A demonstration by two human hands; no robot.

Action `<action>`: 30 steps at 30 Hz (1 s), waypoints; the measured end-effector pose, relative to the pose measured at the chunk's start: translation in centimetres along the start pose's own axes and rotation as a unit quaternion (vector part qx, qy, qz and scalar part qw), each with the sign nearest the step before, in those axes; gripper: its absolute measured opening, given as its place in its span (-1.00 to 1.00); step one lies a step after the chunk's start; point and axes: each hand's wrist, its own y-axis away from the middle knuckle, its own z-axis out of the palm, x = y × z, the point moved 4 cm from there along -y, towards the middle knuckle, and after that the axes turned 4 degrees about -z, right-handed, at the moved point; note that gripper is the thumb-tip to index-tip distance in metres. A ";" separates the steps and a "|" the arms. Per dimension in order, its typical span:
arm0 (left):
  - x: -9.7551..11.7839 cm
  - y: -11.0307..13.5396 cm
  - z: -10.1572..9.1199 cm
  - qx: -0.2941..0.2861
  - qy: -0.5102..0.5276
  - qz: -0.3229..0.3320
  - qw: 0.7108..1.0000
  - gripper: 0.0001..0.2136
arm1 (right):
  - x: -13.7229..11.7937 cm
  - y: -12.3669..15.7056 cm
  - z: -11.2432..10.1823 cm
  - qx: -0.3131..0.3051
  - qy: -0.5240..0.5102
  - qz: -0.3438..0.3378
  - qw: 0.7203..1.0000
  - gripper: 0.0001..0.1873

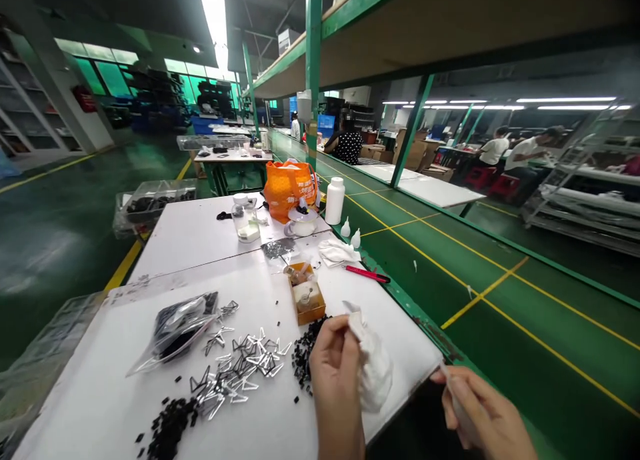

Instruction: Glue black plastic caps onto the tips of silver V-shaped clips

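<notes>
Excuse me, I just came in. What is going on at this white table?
A person is working at a white table. Their left hand pinches a crumpled white cloth, and their right hand holds a slim pale object. Nearby lie scattered clear angular pieces and small black pieces.

Quick count from my end: one left hand (336,380), one right hand (480,413), one cloth (374,373), one pale stick (459,403). Also one cardboard box (314,311), one clear bag (183,323), two black heaps (170,428), three white bottles (335,200), one orange bag (290,190), one red cutter (363,272), and four people (530,155) further off.
</notes>
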 end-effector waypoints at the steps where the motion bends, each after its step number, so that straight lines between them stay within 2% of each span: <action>1: 0.2 -0.5 0.7 -0.006 -0.032 0.017 0.999 -0.81 | 0.6 -0.3 -1.0 0.029 -0.008 0.006 1.000 -0.38; 2: 0.4 -1.0 1.3 -0.010 -0.072 0.038 0.997 -0.80 | 1.1 -0.7 -2.0 0.049 -0.006 0.007 0.999 -0.38; 4: 0.7 -2.0 2.3 -0.018 -0.161 0.071 0.984 -0.59 | 2.4 -1.5 -3.7 0.059 0.023 0.009 0.998 -0.35; 6: 0.7 -2.9 2.6 -0.030 -0.249 0.093 0.964 -0.47 | 3.6 -2.0 -4.8 0.036 0.065 0.020 0.997 -0.24; 8: 0.7 -3.5 2.4 -0.038 -0.322 0.111 0.939 -0.49 | 4.3 -2.1 -5.3 0.010 0.090 0.028 0.995 -0.15; 12: 1.1 -4.1 1.9 -0.053 -0.408 0.141 0.900 -0.53 | 3.5 -1.7 -4.7 0.018 0.084 0.011 0.996 -0.19; 16: 1.9 -4.0 2.2 -0.064 -0.430 0.178 0.883 -0.60 | 1.4 -1.4 -2.6 -0.004 0.048 -0.003 0.999 -0.22; 19: 2.6 -3.8 2.6 -0.081 -0.409 0.205 0.886 -0.59 | -0.1 -1.2 -1.3 -0.011 0.009 -0.006 1.000 -0.22; 22: 2.9 -3.3 2.8 -0.093 -0.372 0.207 0.900 -0.63 | -1.2 -1.0 -0.4 -0.017 -0.006 -0.004 1.000 -0.20; 26: 2.2 -1.9 2.7 -0.084 -0.311 0.159 0.933 -0.79 | -1.7 -1.0 0.6 -0.028 -0.024 -0.002 0.999 -0.16; 30: 0.6 -0.1 2.6 -0.105 -0.227 0.086 0.964 -0.81 | -1.8 -0.9 3.2 -0.057 -0.054 -0.006 0.997 -0.11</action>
